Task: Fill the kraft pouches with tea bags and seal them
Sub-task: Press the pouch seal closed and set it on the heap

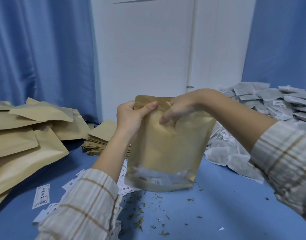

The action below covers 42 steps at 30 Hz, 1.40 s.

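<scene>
A kraft pouch [167,146] stands upright on the blue table [218,205] in the middle of the view. White tea bags show through its clear window near the bottom. My left hand [131,115] pinches the pouch's top left corner, thumb on the front. My right hand [180,108] grips the top edge to the right, its fingers curled over the front of the pouch. A big heap of white tea bags [263,118] lies on the right.
Filled kraft pouches [27,135] are piled at the left. A stack of flat pouches [100,141] sits behind my left arm. Paper labels [41,196] and loose tea crumbs [148,213] are scattered on the table in front.
</scene>
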### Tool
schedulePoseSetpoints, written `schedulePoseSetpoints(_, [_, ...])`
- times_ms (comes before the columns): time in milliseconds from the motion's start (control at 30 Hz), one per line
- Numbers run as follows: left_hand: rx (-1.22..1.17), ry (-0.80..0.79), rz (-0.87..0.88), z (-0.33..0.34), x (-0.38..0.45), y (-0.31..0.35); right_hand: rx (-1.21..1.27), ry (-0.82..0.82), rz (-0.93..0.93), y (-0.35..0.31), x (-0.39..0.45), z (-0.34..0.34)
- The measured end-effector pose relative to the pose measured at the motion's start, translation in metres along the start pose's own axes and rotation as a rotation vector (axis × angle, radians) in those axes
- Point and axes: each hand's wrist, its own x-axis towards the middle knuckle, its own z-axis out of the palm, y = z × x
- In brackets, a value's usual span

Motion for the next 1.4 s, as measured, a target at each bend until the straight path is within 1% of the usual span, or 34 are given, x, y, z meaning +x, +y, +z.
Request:
schedulePoseSetpoints(33, [0.016, 0.016, 0.000, -0.001, 0.002, 0.000, -0.073, 0.081, -0.046, 0.003, 0.000, -0.001])
schedulePoseSetpoints(67, [0.031, 0.033, 0.000, -0.003, 0.004, 0.000, -0.140, 0.210, -0.101, 0.007, 0.001, -0.002])
schedulePoseSetpoints(100, [0.043, 0.047, -0.002, -0.004, 0.005, 0.001, -0.146, 0.352, -0.145, 0.012, 0.002, -0.002])
schedulePoseSetpoints(133, [0.050, 0.055, -0.005, -0.006, 0.007, 0.001, -0.088, 0.466, -0.191, 0.016, 0.003, -0.002])
schedulePoseSetpoints(167, [0.052, 0.057, -0.012, -0.006, 0.007, 0.001, -0.016, 0.544, -0.244, 0.019, 0.004, -0.001])
schedulePoseSetpoints(200, [0.054, 0.058, -0.019, -0.007, 0.008, 0.001, 0.023, 0.581, -0.295, 0.021, 0.006, 0.001])
schedulePoseSetpoints(300, [0.058, 0.064, -0.034, -0.008, 0.006, 0.000, -0.033, 0.637, -0.428, 0.025, 0.013, 0.004])
schedulePoseSetpoints(333, [0.051, 0.068, -0.034, -0.008, 0.005, 0.000, -0.012, 0.657, -0.455, 0.027, 0.014, 0.004])
schedulePoseSetpoints(433, [0.012, 0.072, -0.026, -0.009, 0.002, 0.000, 0.139, 0.645, -0.431, 0.029, 0.014, 0.003])
schedulePoseSetpoints(533, [-0.008, 0.067, -0.031, -0.011, 0.001, 0.001, 0.033, 0.641, -0.422, 0.032, 0.017, 0.005])
schedulePoseSetpoints(600, [-0.012, 0.048, -0.040, -0.012, 0.001, 0.001, 0.055, 0.673, -0.466, 0.032, 0.017, 0.007])
schedulePoseSetpoints(667, [-0.001, 0.026, -0.040, -0.013, 0.001, 0.001, 0.105, 0.613, -0.449, 0.029, 0.015, 0.005])
schedulePoseSetpoints(733, [-0.002, 0.012, -0.039, -0.012, 0.000, 0.000, 0.034, 0.510, -0.375, 0.026, 0.015, 0.004])
schedulePoseSetpoints(767, [-0.005, 0.009, -0.039, -0.012, 0.000, 0.000, 0.006, 0.481, -0.367, 0.025, 0.016, 0.003])
schedulePoseSetpoints(867, [0.015, 0.004, -0.020, -0.012, 0.000, -0.001, 0.022, 0.509, -0.375, 0.025, 0.019, 0.005])
schedulePoseSetpoints(967, [0.071, -0.042, 0.018, -0.013, 0.001, -0.002, -0.005, 0.589, -0.412, 0.024, 0.019, 0.013])
schedulePoseSetpoints(1033, [0.131, -0.015, 0.043, -0.013, 0.002, -0.004, -0.033, 0.629, -0.407, 0.022, 0.017, 0.015])
schedulePoseSetpoints(1133, [0.196, 0.059, 0.059, -0.011, 0.004, -0.010, -0.072, 0.590, -0.421, 0.019, 0.014, 0.011])
schedulePoseSetpoints(1300, [0.259, 0.033, 0.072, -0.008, 0.006, -0.011, -0.095, 0.571, -0.413, 0.017, 0.014, 0.009])
schedulePoseSetpoints(1400, [0.283, 0.034, 0.071, -0.008, 0.006, -0.011, -0.089, 0.531, -0.412, 0.016, 0.010, 0.005])
